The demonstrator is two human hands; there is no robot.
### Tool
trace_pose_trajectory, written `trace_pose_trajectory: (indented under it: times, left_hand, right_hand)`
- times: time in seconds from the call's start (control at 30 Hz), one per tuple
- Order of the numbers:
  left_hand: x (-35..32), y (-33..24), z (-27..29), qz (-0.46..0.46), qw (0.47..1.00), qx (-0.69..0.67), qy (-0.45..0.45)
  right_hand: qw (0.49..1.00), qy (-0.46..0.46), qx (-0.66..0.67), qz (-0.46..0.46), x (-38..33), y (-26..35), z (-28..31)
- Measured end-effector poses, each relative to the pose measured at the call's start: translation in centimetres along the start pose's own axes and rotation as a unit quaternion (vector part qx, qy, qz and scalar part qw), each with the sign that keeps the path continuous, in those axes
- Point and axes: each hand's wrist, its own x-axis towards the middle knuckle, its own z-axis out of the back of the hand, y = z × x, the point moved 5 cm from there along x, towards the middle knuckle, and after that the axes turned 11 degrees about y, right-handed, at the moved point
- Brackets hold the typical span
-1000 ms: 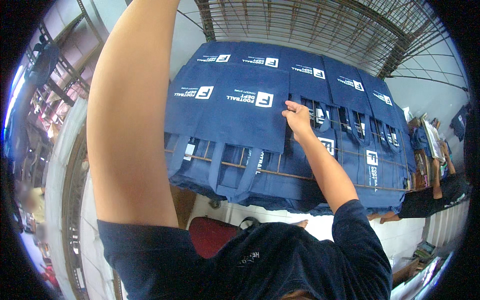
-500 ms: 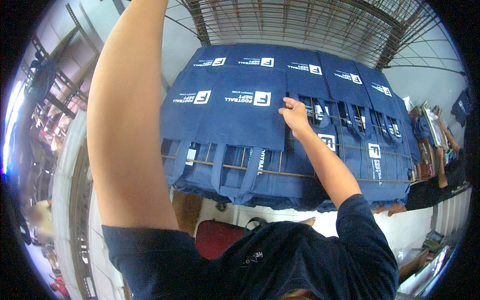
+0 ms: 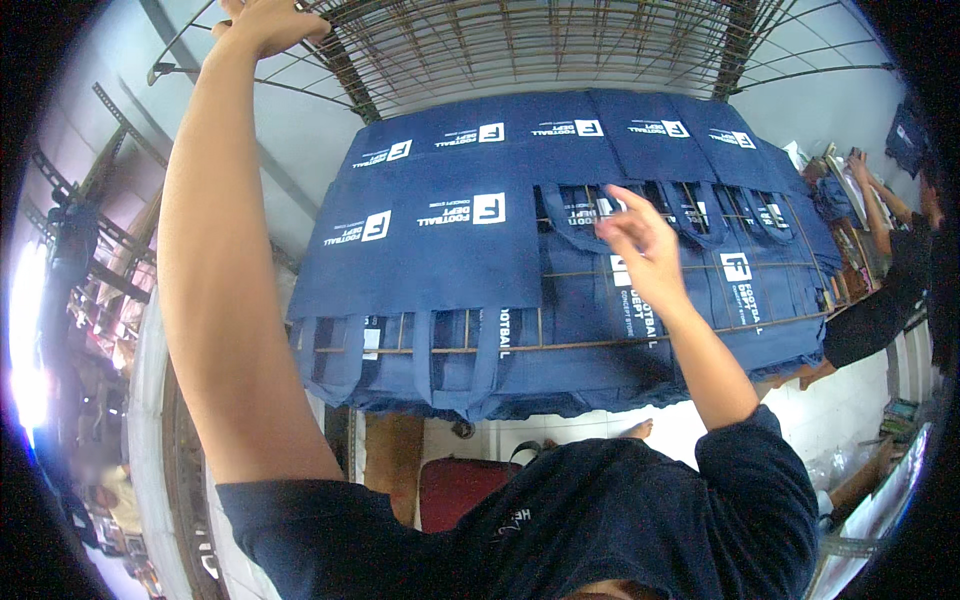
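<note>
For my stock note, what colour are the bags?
The bags are navy blue with white print, best in the head view.

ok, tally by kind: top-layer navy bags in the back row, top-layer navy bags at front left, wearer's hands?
Back-row bags: 5
Front-left bags: 2
Wearer's hands, left hand and right hand: 2
Total: 9

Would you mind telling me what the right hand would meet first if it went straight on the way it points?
The right hand would probably meet a blue bag in the far row, though its height above the bags is hard to judge, so it might pass over.
</note>
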Motion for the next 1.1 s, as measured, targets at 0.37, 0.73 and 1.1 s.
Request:
trace_pose_trajectory:
  times: [0.37,0.73,1.1]
  left_hand:
    - [2.8,2.7,-0.8,-0.071,0.987,-0.001,-0.143]
    - [4.2,-15.2,4.3,-0.081,0.972,0.062,-0.21]
    - [2.8,-35.4,11.5,0.009,0.98,-0.028,-0.196]
  right_hand:
    - [0.915,-0.339,-0.215,-0.045,-15.5,-0.8,23.7]
    - [0.777,-0.369,-0.505,-0.068,-19.8,0.7,37.7]
    - [0.86,-0.198,-0.468,0.03,-17.7,-1.3,40.1]
